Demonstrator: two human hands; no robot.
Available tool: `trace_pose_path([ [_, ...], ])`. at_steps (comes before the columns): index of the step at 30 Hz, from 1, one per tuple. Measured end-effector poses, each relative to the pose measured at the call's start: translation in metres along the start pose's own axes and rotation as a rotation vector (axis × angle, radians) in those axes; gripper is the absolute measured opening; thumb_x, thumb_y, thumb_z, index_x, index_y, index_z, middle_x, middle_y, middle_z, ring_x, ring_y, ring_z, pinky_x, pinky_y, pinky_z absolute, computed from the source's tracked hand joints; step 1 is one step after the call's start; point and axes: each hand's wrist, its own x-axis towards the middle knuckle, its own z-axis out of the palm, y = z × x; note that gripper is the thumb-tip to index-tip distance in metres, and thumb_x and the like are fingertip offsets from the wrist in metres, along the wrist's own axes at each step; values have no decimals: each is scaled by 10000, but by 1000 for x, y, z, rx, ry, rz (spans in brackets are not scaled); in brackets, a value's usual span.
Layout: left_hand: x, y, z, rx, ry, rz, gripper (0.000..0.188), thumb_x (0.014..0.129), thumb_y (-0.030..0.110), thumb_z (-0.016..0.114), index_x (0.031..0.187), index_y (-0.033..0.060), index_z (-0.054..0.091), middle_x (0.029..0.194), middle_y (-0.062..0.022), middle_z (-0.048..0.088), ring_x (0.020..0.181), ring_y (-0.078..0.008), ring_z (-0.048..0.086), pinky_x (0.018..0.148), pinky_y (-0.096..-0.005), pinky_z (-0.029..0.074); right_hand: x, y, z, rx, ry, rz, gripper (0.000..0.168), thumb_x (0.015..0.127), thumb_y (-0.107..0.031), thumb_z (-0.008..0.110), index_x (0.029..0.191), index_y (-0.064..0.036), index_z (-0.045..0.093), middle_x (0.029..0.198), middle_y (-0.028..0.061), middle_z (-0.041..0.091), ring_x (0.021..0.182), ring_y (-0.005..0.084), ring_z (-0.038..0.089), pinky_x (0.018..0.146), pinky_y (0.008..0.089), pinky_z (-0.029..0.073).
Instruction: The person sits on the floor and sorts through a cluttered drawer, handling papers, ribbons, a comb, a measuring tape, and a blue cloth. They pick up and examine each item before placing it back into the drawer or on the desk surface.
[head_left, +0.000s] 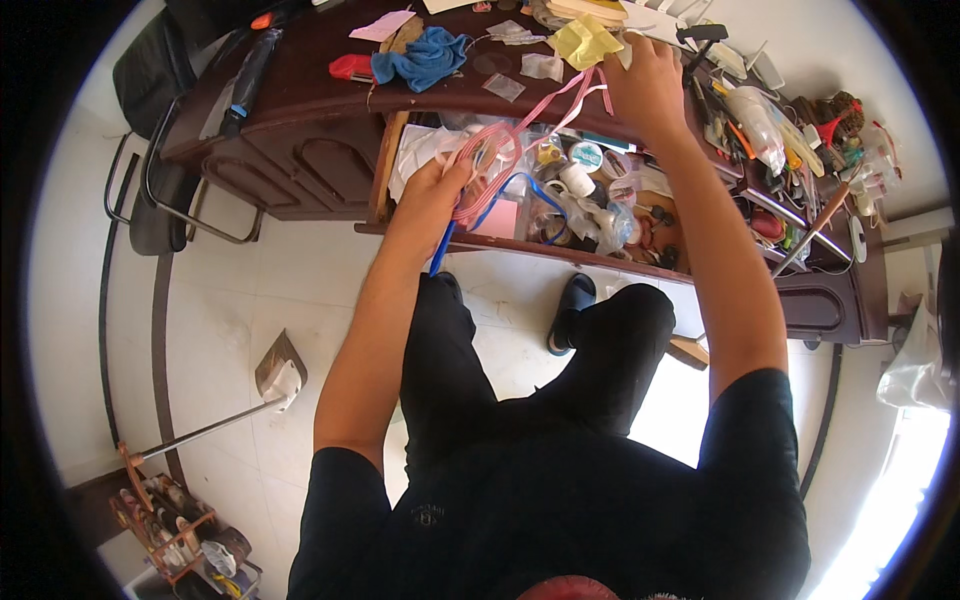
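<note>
My left hand (437, 189) grips a bundle of pink-and-white striped ribbon (487, 176), looped above the open drawer (480, 241). A blue ribbon (444, 247) hangs below that hand, and its loop curves over the drawer. The striped ribbon's other end runs up across the desktop edge to beside my right hand (646, 86). That hand reaches onto the desk, its fingers bent downward beside a crumpled yellow paper (585, 43). What lies under the fingertips is mostly hidden, so I cannot tell whether it holds anything.
The drawer holds white paper, a white thread spool (576, 180), a round tin (586, 156) and plastic bags. A blue cloth (424, 58) and small plastic packets lie on the desk (300, 82). Tools crowd the right side. A dustpan (281, 371) stands on the floor, left.
</note>
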Motion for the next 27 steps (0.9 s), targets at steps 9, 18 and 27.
trace_pose_path([
  [9,-2,-1,46,42,17,95,206,1040,196,560,1148,40,642,934,-22,694,727,-54,625,627,-224,517,-135,-75,-57,1113,-630,532,290,1001,-293,606,1014,-9,665,830,53,682,720,112,622,638,273,504],
  [18,-14,-14,69,74,25,134,218,1037,227,579,1150,58,658,930,18,659,783,-40,590,628,-213,491,-177,-90,-53,1311,-676,696,242,1017,-274,606,953,-41,604,817,31,641,693,100,622,628,252,506],
  [27,-18,2,86,234,92,157,206,1025,230,576,1057,61,688,790,43,628,636,-16,513,541,-199,434,-186,-66,-76,1579,-662,889,200,1014,-182,566,1103,-5,539,852,114,664,574,147,608,508,273,482],
])
